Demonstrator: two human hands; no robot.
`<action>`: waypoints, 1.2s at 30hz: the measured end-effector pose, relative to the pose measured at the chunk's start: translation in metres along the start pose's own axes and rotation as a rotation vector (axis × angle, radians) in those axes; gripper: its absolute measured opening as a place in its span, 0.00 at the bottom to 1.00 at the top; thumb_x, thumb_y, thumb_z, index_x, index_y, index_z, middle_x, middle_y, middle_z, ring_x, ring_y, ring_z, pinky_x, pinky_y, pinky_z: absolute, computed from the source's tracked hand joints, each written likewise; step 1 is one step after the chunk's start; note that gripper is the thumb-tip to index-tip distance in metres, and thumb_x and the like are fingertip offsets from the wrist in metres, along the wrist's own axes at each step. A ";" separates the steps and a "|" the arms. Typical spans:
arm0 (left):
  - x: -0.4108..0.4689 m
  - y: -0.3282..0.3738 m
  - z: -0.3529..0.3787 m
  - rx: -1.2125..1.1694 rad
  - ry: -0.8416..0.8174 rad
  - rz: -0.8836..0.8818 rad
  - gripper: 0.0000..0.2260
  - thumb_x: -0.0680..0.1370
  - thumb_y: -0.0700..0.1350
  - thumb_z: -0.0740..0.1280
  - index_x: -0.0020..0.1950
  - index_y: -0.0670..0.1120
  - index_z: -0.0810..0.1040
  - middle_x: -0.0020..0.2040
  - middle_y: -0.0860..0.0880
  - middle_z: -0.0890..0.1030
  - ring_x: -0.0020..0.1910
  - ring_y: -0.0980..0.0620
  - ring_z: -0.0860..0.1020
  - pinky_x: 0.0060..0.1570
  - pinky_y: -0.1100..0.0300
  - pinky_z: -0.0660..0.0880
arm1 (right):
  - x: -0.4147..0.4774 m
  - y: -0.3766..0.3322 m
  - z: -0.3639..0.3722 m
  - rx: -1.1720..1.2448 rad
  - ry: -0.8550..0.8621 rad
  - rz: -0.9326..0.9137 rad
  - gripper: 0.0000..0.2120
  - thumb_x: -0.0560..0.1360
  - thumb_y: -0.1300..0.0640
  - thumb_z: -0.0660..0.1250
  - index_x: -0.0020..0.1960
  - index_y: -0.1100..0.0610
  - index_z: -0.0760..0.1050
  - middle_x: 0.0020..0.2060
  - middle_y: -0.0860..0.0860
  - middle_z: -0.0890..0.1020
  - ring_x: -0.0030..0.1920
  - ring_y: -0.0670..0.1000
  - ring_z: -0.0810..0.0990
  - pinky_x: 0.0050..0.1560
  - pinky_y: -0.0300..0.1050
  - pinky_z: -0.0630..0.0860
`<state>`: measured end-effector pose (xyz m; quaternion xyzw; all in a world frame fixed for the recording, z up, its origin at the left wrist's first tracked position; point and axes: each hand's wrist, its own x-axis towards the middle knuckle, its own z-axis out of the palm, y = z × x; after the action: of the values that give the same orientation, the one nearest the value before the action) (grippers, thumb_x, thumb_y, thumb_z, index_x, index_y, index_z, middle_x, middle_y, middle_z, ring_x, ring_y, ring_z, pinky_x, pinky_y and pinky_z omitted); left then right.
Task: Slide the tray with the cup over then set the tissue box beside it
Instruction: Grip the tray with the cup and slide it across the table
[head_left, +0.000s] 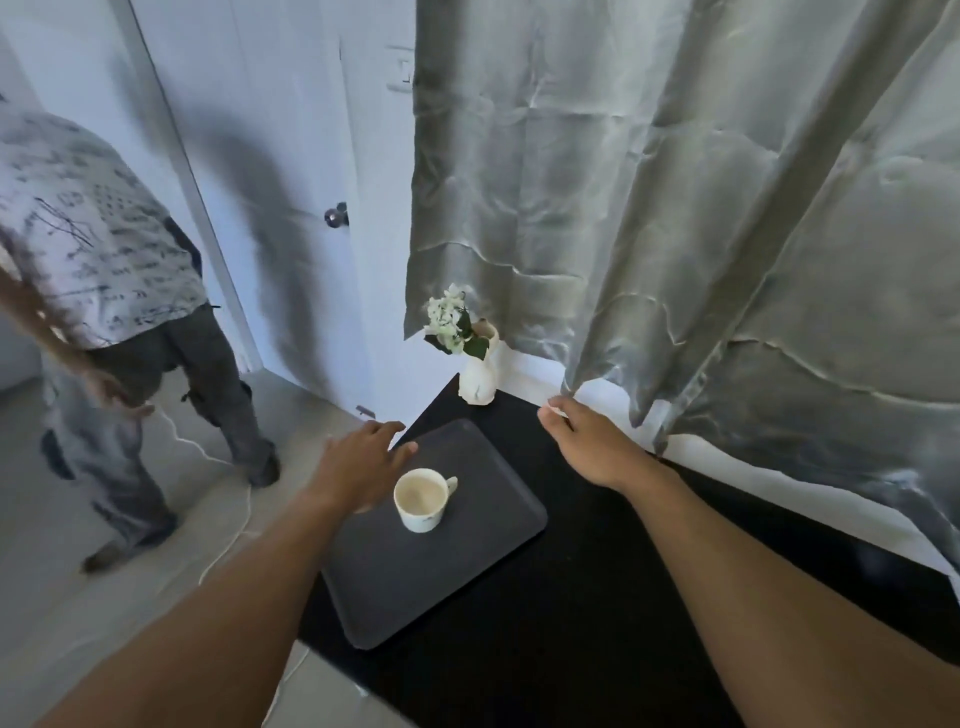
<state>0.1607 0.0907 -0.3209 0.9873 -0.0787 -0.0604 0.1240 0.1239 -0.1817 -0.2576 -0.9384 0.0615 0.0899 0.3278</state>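
Note:
A dark grey tray (441, 582) lies on the left part of a black table (597, 597). A white cup (422, 499) stands upright on the tray's far half, handle to the right. My left hand (363, 462) hovers over the tray's far left edge, fingers spread, holding nothing. My right hand (592, 447) is over the table to the right of the tray, near the curtain hem, with fingers loosely extended and nothing in it. No tissue box is in view.
A white vase (480, 376) with white flowers stands at the table's far corner. A grey curtain (675, 208) hangs behind the table. Another person (114, 291) stands on the floor to the left by a white door (291, 156). A white cable (228, 540) lies on the floor.

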 end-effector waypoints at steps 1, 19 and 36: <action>0.002 -0.008 0.006 -0.023 -0.009 -0.023 0.23 0.81 0.59 0.52 0.74 0.52 0.66 0.73 0.46 0.70 0.68 0.42 0.73 0.67 0.44 0.64 | 0.006 0.000 0.006 -0.006 -0.010 0.001 0.28 0.80 0.40 0.50 0.77 0.51 0.59 0.76 0.50 0.64 0.74 0.52 0.63 0.72 0.51 0.60; -0.011 -0.096 0.112 -0.284 -0.125 -0.393 0.25 0.80 0.56 0.58 0.74 0.46 0.64 0.73 0.41 0.68 0.71 0.39 0.67 0.66 0.41 0.66 | 0.091 0.023 0.110 -0.004 -0.204 0.146 0.27 0.80 0.43 0.54 0.77 0.51 0.59 0.74 0.51 0.66 0.72 0.54 0.67 0.67 0.49 0.64; -0.010 -0.105 0.181 -0.607 -0.040 -0.902 0.21 0.78 0.51 0.61 0.67 0.42 0.72 0.65 0.39 0.75 0.61 0.35 0.76 0.61 0.41 0.73 | 0.157 0.092 0.168 -0.134 -0.211 0.337 0.24 0.80 0.55 0.61 0.75 0.54 0.63 0.69 0.56 0.71 0.68 0.57 0.72 0.63 0.53 0.72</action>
<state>0.1403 0.1504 -0.5204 0.8415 0.3715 -0.1462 0.3639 0.2397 -0.1565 -0.4754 -0.9200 0.1767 0.2450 0.2497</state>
